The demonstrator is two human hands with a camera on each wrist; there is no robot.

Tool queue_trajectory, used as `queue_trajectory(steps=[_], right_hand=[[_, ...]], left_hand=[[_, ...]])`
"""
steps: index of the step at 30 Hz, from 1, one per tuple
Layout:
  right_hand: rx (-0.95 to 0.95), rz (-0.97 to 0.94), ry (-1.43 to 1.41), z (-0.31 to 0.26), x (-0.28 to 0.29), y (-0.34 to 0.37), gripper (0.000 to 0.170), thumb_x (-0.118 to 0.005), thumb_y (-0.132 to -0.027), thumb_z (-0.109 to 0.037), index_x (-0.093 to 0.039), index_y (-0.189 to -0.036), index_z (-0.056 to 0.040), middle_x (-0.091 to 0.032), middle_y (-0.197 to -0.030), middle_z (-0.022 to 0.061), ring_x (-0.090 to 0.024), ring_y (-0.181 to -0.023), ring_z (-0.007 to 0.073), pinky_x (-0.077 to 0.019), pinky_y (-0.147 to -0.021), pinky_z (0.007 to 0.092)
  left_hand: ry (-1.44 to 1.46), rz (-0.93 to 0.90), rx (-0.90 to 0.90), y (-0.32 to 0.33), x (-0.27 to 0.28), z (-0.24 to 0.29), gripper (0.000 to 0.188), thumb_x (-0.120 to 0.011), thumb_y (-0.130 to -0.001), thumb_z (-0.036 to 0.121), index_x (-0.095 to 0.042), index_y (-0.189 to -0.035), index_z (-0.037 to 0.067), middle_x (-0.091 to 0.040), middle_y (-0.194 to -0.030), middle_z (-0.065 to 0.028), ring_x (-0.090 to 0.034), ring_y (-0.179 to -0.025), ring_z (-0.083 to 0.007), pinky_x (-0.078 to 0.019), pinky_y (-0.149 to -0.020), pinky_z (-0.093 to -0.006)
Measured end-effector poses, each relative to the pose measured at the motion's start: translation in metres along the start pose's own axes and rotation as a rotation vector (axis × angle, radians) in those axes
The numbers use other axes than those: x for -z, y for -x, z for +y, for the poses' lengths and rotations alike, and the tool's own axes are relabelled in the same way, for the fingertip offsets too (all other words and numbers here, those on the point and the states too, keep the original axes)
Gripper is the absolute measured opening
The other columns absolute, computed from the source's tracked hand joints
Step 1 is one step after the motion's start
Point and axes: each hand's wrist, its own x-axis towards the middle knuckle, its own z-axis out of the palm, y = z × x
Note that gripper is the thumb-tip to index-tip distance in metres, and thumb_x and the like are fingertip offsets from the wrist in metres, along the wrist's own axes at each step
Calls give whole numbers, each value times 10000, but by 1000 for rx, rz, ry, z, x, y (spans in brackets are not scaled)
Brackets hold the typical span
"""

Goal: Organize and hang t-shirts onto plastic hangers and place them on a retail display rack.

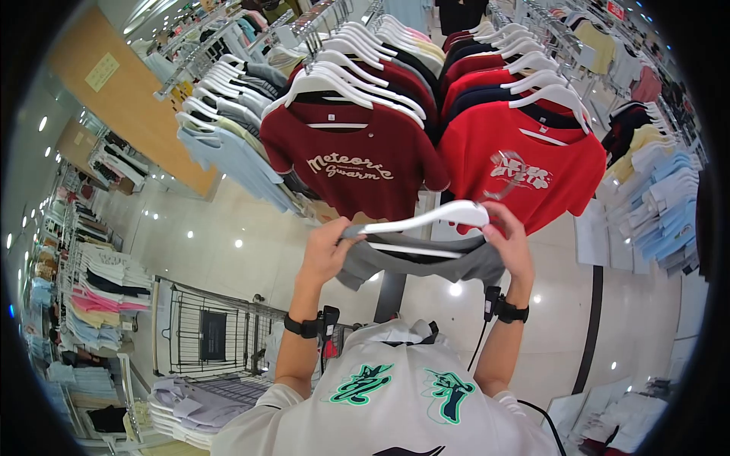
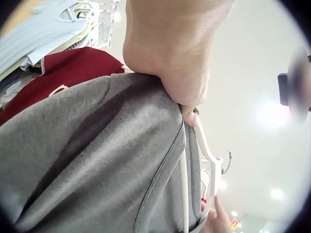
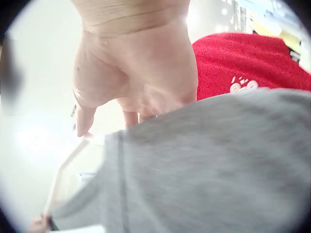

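Through my feed, the fingers of my left hand (image 1: 325,247) and right hand (image 1: 508,242) pinch opposite shoulders of a gray shirt (image 1: 363,262) on its white hanger (image 1: 433,219).

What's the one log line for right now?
left hand: holds grey shirt; right hand: holds white hanger; nearby: maroon shirt, red shirt

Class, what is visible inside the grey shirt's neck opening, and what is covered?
Visible: the crossbar of the white hanger. The grey shirt covers the crossbar's ends, and the shirt's lower inside cannot be seen.
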Motion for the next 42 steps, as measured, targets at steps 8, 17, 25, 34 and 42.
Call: queue_trajectory(steps=[8, 17, 25, 34, 42], right_hand=[[-112, 69, 115, 4, -21, 23, 249, -745, -895, -133, -712, -1072, 39, -702, -870, 123, -636, -754, 180, -487, -721, 293], [139, 119, 105, -47, -28, -23, 241, -718, -908, -161, -724, -1066, 21, -711, -879, 164, -684, -758, 271, -514, -721, 323], [282, 152, 344, -106, -62, -100, 272, -667, -949, -305, -754, -1033, -61, -728, -958, 131, -684, -865, 369, -523, -733, 405], [454, 235, 415, -137, -127, -176, 344, -661, -948, -357, -722, -851, -33, -697, -787, 198, -676, -753, 421, -508, -653, 528], [324, 72, 448, -125, -151, -191, 370, -671, -954, -357, -705, -846, -4, -703, -802, 224, -686, -773, 442, -524, -687, 536]], left_hand=[[-13, -39, 119, -11, 22, -5, 194, -750, -906, 149, -626, -919, 1, -496, -660, -111, -447, -607, -200, -393, -584, -328], [-273, 30, -8, -43, 40, 3, 340, -763, -914, 268, -563, -854, 0, -526, -698, -164, -499, -632, -360, -411, -594, -413], [-286, 115, -20, -104, 79, -29, 380, -754, -920, 329, -567, -842, 7, -456, -634, -167, -374, -597, -311, -372, -566, -388], [-323, 391, 16, -162, 124, -61, 534, -648, -987, 471, -578, -813, -29, -431, -635, -168, -363, -624, -253, -385, -596, -390], [-301, 341, 104, -160, 127, -94, 526, -638, -991, 482, -622, -855, -26, -460, -644, -141, -379, -635, -206, -395, -611, -371]])
